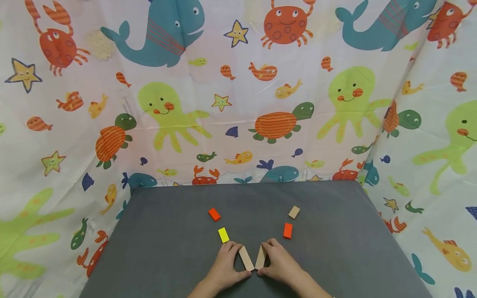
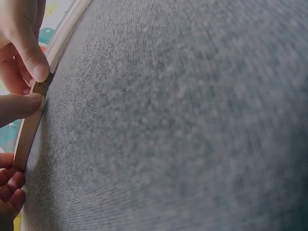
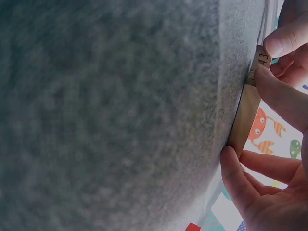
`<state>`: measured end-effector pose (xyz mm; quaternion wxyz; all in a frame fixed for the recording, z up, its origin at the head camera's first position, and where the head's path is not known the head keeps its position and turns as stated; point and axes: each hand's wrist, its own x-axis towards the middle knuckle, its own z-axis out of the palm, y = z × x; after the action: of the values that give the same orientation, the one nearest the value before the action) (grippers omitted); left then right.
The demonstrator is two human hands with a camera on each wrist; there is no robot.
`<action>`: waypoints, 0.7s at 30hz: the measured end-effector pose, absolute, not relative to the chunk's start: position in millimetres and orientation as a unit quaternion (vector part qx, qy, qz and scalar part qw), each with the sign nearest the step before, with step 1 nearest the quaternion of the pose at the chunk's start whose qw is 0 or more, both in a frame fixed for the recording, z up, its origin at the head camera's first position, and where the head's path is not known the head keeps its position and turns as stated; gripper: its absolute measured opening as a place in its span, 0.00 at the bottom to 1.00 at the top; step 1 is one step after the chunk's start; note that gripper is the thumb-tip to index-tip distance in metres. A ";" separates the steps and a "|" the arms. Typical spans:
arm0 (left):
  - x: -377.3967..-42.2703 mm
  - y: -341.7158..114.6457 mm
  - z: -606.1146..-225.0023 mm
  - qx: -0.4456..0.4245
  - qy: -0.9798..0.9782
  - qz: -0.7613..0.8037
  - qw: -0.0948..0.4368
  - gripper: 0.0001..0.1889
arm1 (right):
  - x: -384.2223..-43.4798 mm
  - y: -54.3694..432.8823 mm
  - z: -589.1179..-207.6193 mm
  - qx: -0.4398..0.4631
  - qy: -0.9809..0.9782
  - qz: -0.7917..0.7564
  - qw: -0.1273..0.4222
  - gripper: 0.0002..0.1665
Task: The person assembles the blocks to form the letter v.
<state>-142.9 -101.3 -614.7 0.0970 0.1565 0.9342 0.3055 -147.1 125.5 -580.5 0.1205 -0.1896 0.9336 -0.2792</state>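
Backdrop: a white curtain (image 1: 242,99) printed with sea animals is hanging beyond the far edge of the work surface and along its left and right edges. The grey tabletop (image 1: 167,240) is spreading below it.

Both hands are working at mid-width, well in from the far edge. The left hand (image 1: 222,271) is pinching the left long wooden block (image 1: 246,258) end to end, thumb at the near end, fingertips at the far end. The right hand (image 1: 281,263) is pinching the right long wooden block (image 1: 260,257) likewise. The two blocks are forming a V opening toward the far edge, their near ends meeting or nearly so (contact cannot be told). Dark digits (image 3: 263,58) are showing beside the thumbs in the right wrist view.

Four shorter blocks are lying nearer the far edge. On the right, a red block (image 1: 287,230) is resting beyond the right hand; on the left, a yellow block (image 1: 223,235) is sitting just beside the left fingertips. Another red block (image 1: 214,214) is lying farther toward the far left corner. The smallest, a short wooden block (image 1: 294,212), is lying toward the far right corner.
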 end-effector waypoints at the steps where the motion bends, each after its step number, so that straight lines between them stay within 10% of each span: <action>1: -142.7 -101.8 -614.5 0.156 0.934 0.305 0.097 0.42 | -147.4 124.8 -580.2 -0.189 0.934 -0.279 0.122 0.50; 21: -143.4 -100.7 -606.6 0.159 0.930 0.307 0.124 0.48 | -152.0 130.4 -571.2 -0.193 0.927 -0.294 0.129 0.57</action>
<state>-143.4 -100.7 -606.6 0.1237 0.1586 0.9304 0.3065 -152.0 130.4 -571.2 0.1289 -0.1931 0.9270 -0.2944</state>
